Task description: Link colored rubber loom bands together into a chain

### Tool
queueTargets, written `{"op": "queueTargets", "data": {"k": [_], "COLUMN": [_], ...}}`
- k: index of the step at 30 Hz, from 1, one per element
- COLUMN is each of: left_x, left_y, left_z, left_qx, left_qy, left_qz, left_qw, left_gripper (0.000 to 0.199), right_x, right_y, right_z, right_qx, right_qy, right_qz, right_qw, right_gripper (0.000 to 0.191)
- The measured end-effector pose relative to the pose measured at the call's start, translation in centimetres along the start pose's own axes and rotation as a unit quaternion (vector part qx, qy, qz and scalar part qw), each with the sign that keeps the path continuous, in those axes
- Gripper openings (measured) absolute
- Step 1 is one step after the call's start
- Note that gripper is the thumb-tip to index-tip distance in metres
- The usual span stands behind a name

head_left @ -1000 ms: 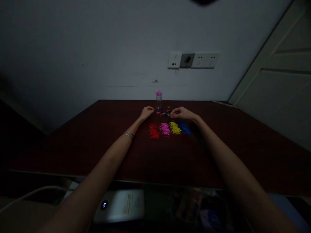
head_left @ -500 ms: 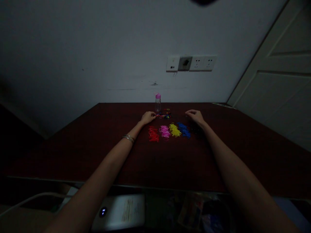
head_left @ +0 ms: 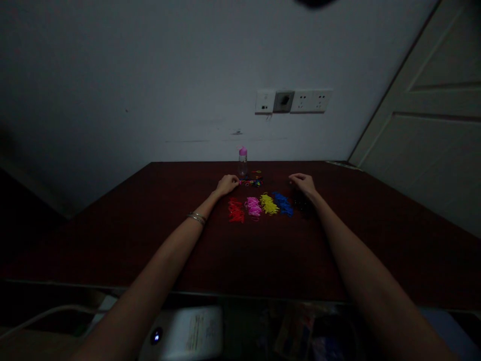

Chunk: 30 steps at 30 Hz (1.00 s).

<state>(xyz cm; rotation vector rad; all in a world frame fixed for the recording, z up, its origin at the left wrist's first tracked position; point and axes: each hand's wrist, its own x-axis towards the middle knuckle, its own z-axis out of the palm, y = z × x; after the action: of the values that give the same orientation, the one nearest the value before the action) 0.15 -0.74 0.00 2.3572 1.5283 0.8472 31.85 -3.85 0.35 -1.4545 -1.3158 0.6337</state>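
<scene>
My left hand (head_left: 227, 185) is closed in a pinch at the left edge of a mixed heap of small coloured elastic bands (head_left: 255, 182). A bit of pink band shows at its fingertips. To the right of the heap, my right hand (head_left: 302, 184) hovers with thumb and fingers together; anything in them is too small to make out. Nearer to me lie sorted piles of bands in a row: red (head_left: 236, 210), pink (head_left: 253, 206), yellow (head_left: 269, 204) and blue (head_left: 282, 203). A dark pile (head_left: 300, 202), hard to see, lies beside my right wrist.
A clear bottle with a pink top (head_left: 243, 161) stands behind the heap, near the wall. Sockets (head_left: 308, 101) are set in the wall above. Below the front edge of the dark red table (head_left: 263, 260) sits a white device (head_left: 191, 331) with a lit display.
The view has shifted slightly. My right hand has moved a little to the right, away from the mixed heap. My left hand stays at the heap's left edge.
</scene>
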Motion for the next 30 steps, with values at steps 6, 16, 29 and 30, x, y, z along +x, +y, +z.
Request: {"op": "queueTargets", "data": {"k": [6, 16, 29, 30], "left_x": [0.0, 0.5, 0.1, 0.1], "left_y": [0.3, 4.4, 7.0, 7.0], "left_z": [-0.7, -3.0, -2.8, -2.7], "left_qx": [-0.069, -0.223, -0.255, -0.255], "left_qy": [0.017, -0.092, -0.194, -0.198], "left_qz": [0.023, 0.040, 0.076, 0.081], "left_qw": [0.997, 0.970, 0.944, 0.943], "left_gripper": [0.019, 0.018, 0.019, 0.018], "right_x": [0.2, -1.2, -4.4, -4.3], "right_y": [0.3, -4.8, -8.6, -8.6], "right_z": [0.0, 3.0, 5.6, 5.7], "right_qx": [0.015, 0.027, 0.139, 0.139], "right_qy": [-0.010, -0.132, -0.352, -0.350], "right_qz": [0.005, -0.042, 0.099, 0.102], "right_qw": [1.000, 0.990, 0.920, 0.921], "right_gripper": [0.035, 0.037, 0.025, 0.023]}}
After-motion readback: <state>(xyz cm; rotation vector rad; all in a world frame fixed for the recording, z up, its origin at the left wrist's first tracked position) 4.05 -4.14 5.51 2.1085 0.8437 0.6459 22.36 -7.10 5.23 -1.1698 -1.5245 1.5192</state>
